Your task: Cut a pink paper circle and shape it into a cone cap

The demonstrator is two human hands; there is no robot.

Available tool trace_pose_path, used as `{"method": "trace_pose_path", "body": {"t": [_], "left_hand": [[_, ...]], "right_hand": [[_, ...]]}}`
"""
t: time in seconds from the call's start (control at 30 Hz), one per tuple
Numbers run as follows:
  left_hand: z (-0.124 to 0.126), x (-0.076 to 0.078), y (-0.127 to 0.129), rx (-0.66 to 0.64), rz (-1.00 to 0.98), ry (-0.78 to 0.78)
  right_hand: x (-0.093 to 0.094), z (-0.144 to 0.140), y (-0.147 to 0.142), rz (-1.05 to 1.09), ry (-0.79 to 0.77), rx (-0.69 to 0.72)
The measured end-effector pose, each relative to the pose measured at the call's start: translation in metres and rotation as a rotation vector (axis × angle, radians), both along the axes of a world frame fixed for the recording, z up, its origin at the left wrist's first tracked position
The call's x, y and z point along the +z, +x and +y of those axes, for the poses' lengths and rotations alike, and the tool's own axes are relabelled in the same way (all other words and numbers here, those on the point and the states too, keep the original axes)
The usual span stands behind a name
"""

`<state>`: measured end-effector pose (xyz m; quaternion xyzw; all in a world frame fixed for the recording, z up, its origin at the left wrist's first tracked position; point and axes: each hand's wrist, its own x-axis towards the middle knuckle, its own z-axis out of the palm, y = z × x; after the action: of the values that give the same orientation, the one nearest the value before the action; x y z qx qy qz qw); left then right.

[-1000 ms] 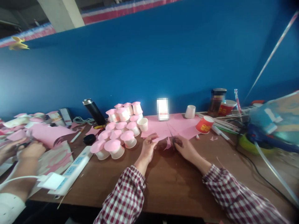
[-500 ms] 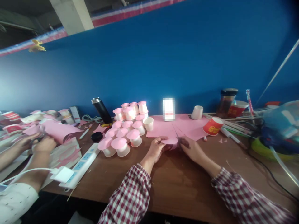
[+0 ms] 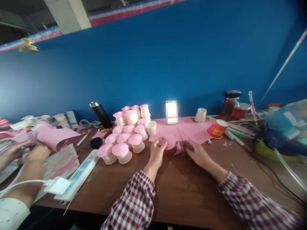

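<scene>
My left hand (image 3: 157, 150) is pinched at the left edge of a rounded piece of pink paper (image 3: 171, 144), whose outline partly merges with the pink sheets (image 3: 192, 127) behind it. My right hand (image 3: 195, 150) is closed around a pair of scissors (image 3: 179, 134); thin blades point up and left, while the handles are mostly hidden in my fingers. Between the hands, a small pointed pink scrap (image 3: 177, 148) shows below the paper. To the left of my left hand stand several white paper cups topped with pink paper cones (image 3: 120, 149), beside one uncovered white cup (image 3: 151, 127).
A red paper cup (image 3: 217, 129) and an upturned white cup (image 3: 200, 115) stand at right. A phone (image 3: 172, 112) leans at the back. Left are a black flask (image 3: 100, 114), a power strip (image 3: 78, 174) and a co-worker's hands (image 3: 37, 155) with pink paper.
My left hand has turned slightly, and its fingers sit higher on the paper. A small pink scrap now shows below it. My right hand has hardly moved. The view has shifted slightly right.
</scene>
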<state>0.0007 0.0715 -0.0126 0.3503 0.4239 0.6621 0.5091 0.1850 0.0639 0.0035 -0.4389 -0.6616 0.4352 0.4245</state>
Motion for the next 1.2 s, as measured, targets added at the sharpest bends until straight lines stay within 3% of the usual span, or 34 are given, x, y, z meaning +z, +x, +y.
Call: {"method": "trace_pose_path", "body": {"t": [0.17, 0.43, 0.5, 0.63, 0.9, 1.03, 1.2], "left_hand": [[0.014, -0.002, 0.002, 0.006, -0.003, 0.014], [0.014, 0.016, -0.002, -0.210, -0.222, 0.028], [0.012, 0.018, -0.004, -0.210, -0.233, 0.039], [0.015, 0.011, -0.005, -0.133, -0.112, 0.027], [0.018, -0.005, -0.009, 0.037, 0.364, 0.025], [0.018, -0.007, -0.008, 0.038, 0.371, -0.027], [0.017, -0.004, -0.006, 0.044, 0.337, 0.016]], "right_hand": [[0.006, -0.004, -0.005, 0.078, -0.123, 0.000], [0.005, -0.004, -0.010, 0.102, -0.074, 0.071], [0.004, -0.005, -0.010, 0.097, -0.078, 0.087], [0.001, -0.006, -0.010, 0.108, -0.094, 0.081], [0.002, -0.007, -0.010, 0.115, -0.109, 0.069], [0.007, -0.008, -0.011, 0.112, -0.121, 0.065], [0.011, -0.010, -0.013, 0.101, -0.121, 0.050]]}}
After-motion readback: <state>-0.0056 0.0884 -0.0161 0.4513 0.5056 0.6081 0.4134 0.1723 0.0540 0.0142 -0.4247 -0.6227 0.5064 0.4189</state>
